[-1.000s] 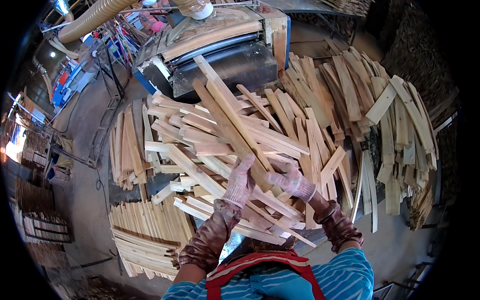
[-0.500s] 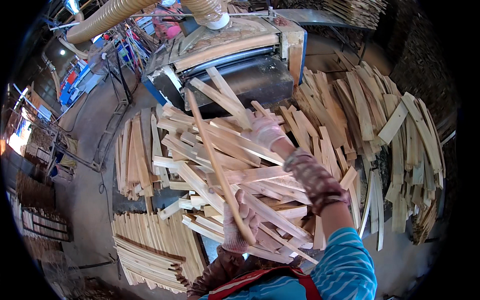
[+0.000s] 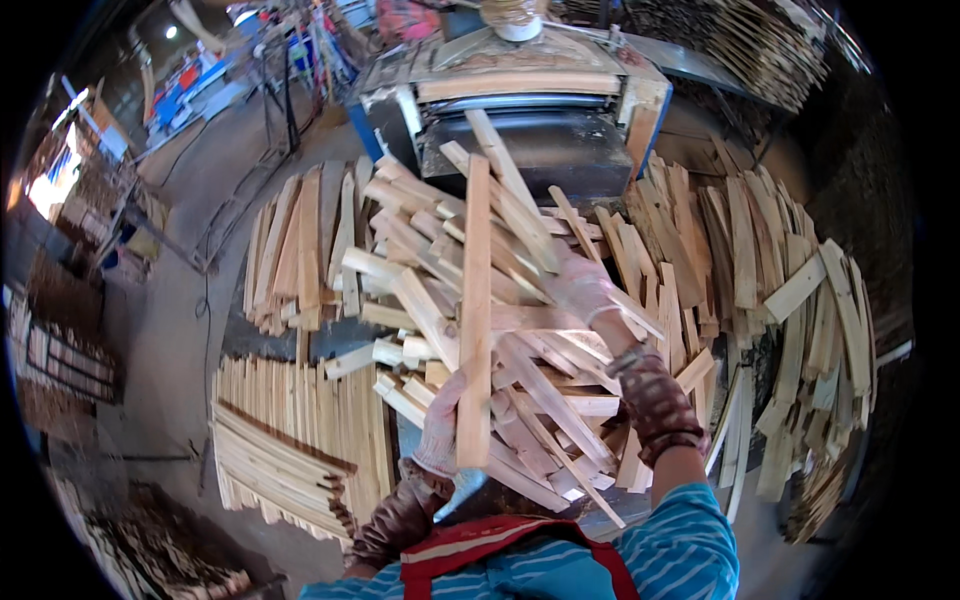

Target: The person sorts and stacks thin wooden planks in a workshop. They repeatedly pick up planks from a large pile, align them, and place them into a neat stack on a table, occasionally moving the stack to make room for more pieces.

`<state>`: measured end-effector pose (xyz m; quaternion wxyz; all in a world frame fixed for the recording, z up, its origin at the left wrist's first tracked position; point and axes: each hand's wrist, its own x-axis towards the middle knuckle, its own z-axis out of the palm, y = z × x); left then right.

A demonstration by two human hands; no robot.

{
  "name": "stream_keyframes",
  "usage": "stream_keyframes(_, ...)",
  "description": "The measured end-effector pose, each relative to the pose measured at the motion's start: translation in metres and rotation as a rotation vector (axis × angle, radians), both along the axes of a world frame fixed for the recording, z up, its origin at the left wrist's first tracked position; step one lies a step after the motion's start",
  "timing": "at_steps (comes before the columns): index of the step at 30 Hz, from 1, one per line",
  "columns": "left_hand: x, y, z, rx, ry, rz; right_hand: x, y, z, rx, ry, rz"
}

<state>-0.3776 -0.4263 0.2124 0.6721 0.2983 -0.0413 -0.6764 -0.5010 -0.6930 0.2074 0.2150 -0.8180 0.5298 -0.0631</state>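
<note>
My left hand [image 3: 441, 425], in a pale work glove, is closed on the near end of a long wooden slat [image 3: 476, 310]. The slat points away from me with its broad face toward me, above a jumbled pile of slats [image 3: 560, 400]. Farther out to the right, my right hand [image 3: 583, 287], gloved too, is closed at the near ends of two pale wooden slats [image 3: 515, 205]. Their far ends reach to the dark bed of a woodworking machine [image 3: 530, 150]. My right fingers are partly blurred.
Neatly stacked slats [image 3: 300, 430] lie at the near left, with another row [image 3: 300, 240] beyond them. More long slats [image 3: 740, 240] cover the right side. A dust hose [image 3: 515, 15] joins the machine's top. A metal frame [image 3: 235, 210] stands on the floor at left.
My left hand has rolled its slat from edge-on to broad face and brought it more upright in view. The slats at my right hand have swung slightly. My view has shifted.
</note>
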Motion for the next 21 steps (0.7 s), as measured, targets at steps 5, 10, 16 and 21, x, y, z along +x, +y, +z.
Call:
stream_keyframes(5, -0.01, 0.007, -0.016, -0.048, -0.093, -0.108, -0.085, 0.056, -0.03, 0.484, -0.906, -0.086)
stream_keyframes(10, -0.058, -0.003, -0.052, -0.164, -0.252, 0.134, -0.061, 0.208, 0.016, 0.195, -0.753, 0.221)
stream_keyframes(16, -0.01, 0.07, -0.018, -0.069, -0.321, 0.399, -0.038, 0.252, 0.004, 0.335, -0.798, 0.425)
stream_keyframes(21, 0.068, 0.192, -0.027, 0.345, -0.641, 0.672, -0.033, 0.226, -0.02, 0.341, -0.829, 0.318)
